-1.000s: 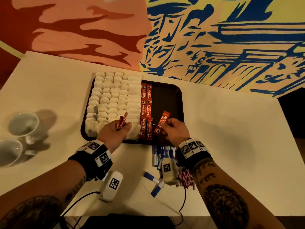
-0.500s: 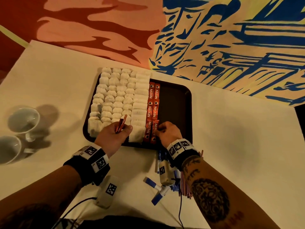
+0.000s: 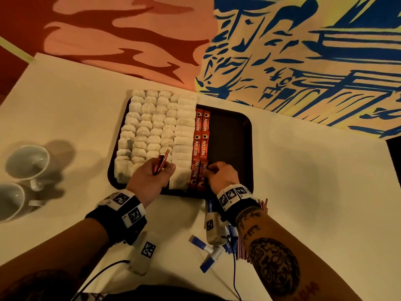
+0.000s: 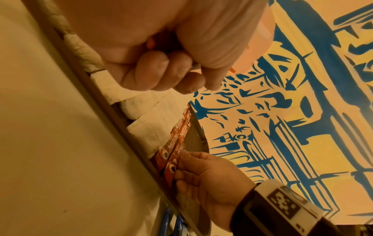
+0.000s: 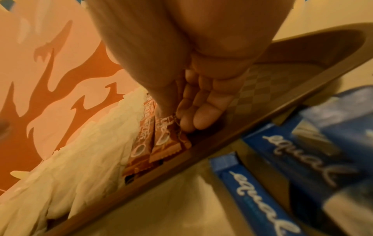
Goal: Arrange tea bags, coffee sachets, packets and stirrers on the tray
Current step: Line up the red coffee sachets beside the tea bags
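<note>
Where the table's near edge meets the forearms, blue packets point(image 3: 202, 246) and red stirrers point(image 3: 263, 204) lie scattered on the white table point(image 3: 303, 181), partly hidden under the right wrist. Just beyond, the right hand point(image 3: 222, 174) pinches a coffee sachet point(image 3: 202, 173) at the dark tray's point(image 3: 247, 153) near rim; the left hand point(image 3: 149, 179) grips spare sachets point(image 3: 160, 162) over the tea bags point(image 3: 152, 127). Two white cups point(image 3: 26, 161) sit far left. A painted mural point(image 3: 303, 51) rises behind.
</note>
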`<state>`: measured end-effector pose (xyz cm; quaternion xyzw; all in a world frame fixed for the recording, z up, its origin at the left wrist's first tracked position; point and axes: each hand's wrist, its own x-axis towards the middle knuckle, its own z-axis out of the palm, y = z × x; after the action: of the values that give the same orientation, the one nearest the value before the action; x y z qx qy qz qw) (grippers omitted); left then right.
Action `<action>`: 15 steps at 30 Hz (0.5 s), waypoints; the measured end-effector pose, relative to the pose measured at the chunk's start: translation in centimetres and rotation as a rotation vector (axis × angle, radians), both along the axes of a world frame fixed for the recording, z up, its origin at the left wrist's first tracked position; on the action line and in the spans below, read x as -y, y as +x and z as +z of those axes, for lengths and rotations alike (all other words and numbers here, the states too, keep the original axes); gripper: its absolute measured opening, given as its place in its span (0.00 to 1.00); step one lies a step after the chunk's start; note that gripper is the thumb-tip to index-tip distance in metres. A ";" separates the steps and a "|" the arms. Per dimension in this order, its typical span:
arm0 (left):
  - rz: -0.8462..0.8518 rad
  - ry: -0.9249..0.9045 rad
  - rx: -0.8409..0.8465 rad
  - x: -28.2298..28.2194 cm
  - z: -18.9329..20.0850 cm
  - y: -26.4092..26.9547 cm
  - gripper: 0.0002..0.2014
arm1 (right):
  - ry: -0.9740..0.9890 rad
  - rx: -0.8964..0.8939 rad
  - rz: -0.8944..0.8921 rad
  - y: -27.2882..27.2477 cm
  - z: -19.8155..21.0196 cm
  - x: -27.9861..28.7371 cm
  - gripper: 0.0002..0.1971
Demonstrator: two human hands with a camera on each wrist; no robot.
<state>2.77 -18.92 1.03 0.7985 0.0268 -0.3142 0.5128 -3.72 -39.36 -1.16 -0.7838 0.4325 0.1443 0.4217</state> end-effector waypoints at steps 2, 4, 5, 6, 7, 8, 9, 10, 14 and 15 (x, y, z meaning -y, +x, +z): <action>0.013 -0.049 -0.021 0.1 0.1 0.1 0.10 | 0.000 -0.003 0.011 0.1 0.0 -0.1 0.13; 0.049 -0.105 -0.057 0.3 0.6 0.2 0.08 | 0.000 -0.001 0.005 0.2 -0.1 -0.1 0.13; 0.067 -0.135 -0.079 0.4 0.8 0.2 0.07 | 0.003 -0.002 0.001 0.2 -0.2 0.0 0.13; 0.079 -0.163 -0.099 0.6 1.1 0.1 0.07 | 0.006 -0.005 -0.002 0.2 -0.2 -0.1 0.13; 0.084 -0.184 -0.111 0.7 1.3 0.2 0.07 | 0.010 -0.008 -0.005 0.2 -0.3 -0.1 0.13; 0.086 -0.200 -0.114 0.8 1.4 0.1 0.08 | 0.015 -0.010 -0.012 0.2 -0.3 -0.1 0.13; 0.083 -0.211 -0.112 0.9 1.5 0.1 0.08 | 0.018 -0.009 -0.020 0.2 -0.3 -0.1 0.13; 0.075 -0.217 -0.110 0.9 1.5 0.1 0.09 | 0.018 -0.008 -0.023 0.3 -0.2 -0.1 0.13; 0.022 -0.238 -0.124 1.3 1.6 0.0 0.10 | -0.060 0.045 0.000 0.5 1.6 -0.3 0.11; 0.010 -0.243 -0.132 1.4 1.7 -0.1 0.11 | -0.053 0.106 0.008 0.5 2.3 -0.6 0.11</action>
<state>2.70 -20.34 2.77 0.7079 0.0265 -0.3645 0.6044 -3.21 -38.77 1.15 -0.8029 0.4102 0.0927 0.4225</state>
